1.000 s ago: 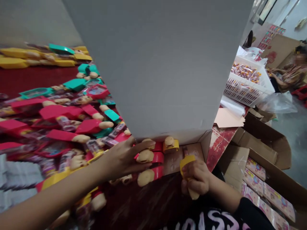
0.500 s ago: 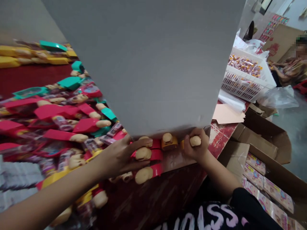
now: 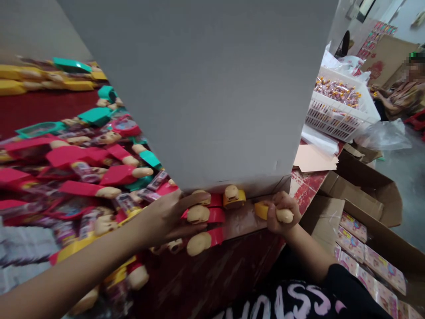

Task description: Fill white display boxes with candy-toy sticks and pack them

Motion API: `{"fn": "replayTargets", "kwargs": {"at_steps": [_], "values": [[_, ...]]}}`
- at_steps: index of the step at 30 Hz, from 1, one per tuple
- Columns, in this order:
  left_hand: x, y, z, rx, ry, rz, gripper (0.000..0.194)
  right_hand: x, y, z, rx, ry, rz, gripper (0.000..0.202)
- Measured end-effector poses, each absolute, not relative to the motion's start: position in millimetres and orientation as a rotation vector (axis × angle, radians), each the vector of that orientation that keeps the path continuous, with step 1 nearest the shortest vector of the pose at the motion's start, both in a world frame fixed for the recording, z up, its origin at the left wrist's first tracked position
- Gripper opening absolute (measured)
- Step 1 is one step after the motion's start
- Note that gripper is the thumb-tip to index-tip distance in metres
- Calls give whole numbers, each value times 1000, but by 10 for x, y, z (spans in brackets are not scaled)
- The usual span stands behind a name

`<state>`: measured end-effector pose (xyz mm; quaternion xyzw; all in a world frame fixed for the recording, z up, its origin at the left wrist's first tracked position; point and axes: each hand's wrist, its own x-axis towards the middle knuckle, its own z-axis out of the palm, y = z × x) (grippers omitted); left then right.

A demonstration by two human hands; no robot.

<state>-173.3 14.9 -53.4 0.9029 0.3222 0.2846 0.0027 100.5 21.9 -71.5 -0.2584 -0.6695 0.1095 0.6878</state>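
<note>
A tall grey-white box (image 3: 212, 102) stands before me, with a low opening along its bottom edge. In that opening lie red toys with beige heads (image 3: 198, 214) and a yellow toy (image 3: 234, 196). My left hand (image 3: 169, 212) rests at the opening's left side, fingers spread over and beside the red toys. Closed around another yellow toy with a beige head (image 3: 284, 215) is my right hand (image 3: 282, 210), at the right of the opening; the toy's head points toward me.
Red, green and yellow toys (image 3: 73, 155) are heaped on the red table (image 3: 43, 106) at left. A white basket of wrapped items (image 3: 341, 106), peach cards (image 3: 315, 157) and an open carton with packages (image 3: 358, 248) are at right. Another person (image 3: 405, 97) sits at far right.
My right hand has moved slightly right and toward me with the yellow toy, so more of the toy's yellow part shows. My left hand has stayed nearly still.
</note>
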Motion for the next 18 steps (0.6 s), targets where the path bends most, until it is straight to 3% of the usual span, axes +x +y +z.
{"fn": "replayTargets", "kwargs": {"at_steps": [11,18], "values": [[-1761,165,-564,2779,1112,909,37,778,513,-479,-762,-1647,247,13],[-1744,137,-529,2756,981,881,29,767,292,-587,-597,-1779,57,11]]}}
